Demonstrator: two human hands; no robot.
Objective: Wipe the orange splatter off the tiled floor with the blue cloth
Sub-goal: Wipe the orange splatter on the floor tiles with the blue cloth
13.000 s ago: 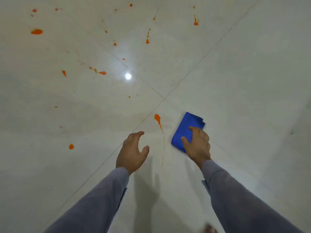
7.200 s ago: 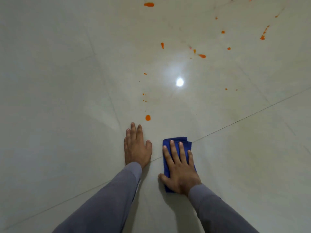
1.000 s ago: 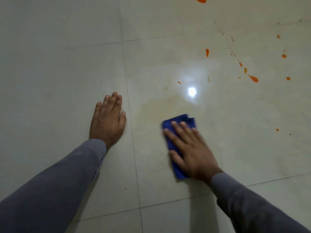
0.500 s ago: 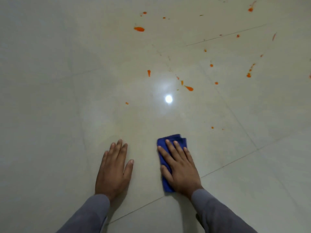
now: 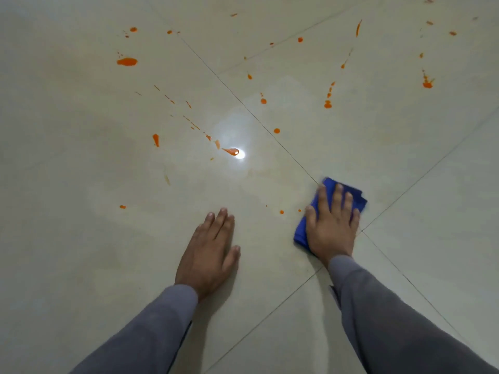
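Observation:
My right hand (image 5: 332, 224) lies flat with straight fingers on the folded blue cloth (image 5: 357, 197), pressing it to the pale tiled floor (image 5: 81, 238) beside a crossing of grout lines. Flat on the bare tile to its left rests my left hand (image 5: 210, 252), fingers straight, holding nothing. Small orange dots (image 5: 281, 212) lie just left of the cloth. Farther ahead the orange splatter spreads over the tiles: a drop (image 5: 231, 151) by the light reflection, a large blot (image 5: 127, 61) at far left, a streak (image 5: 328, 103) at far right.
A bright lamp reflection (image 5: 240, 154) shines on the glossy tile ahead of my hands. Grout lines (image 5: 270, 130) run diagonally across the floor. A faint damp smear shows on the tile between my hands and the reflection.
The view has swung so the splatter spreads wider ahead. My right hand has slid the cloth to the right, away from my left hand, up to the grout crossing.

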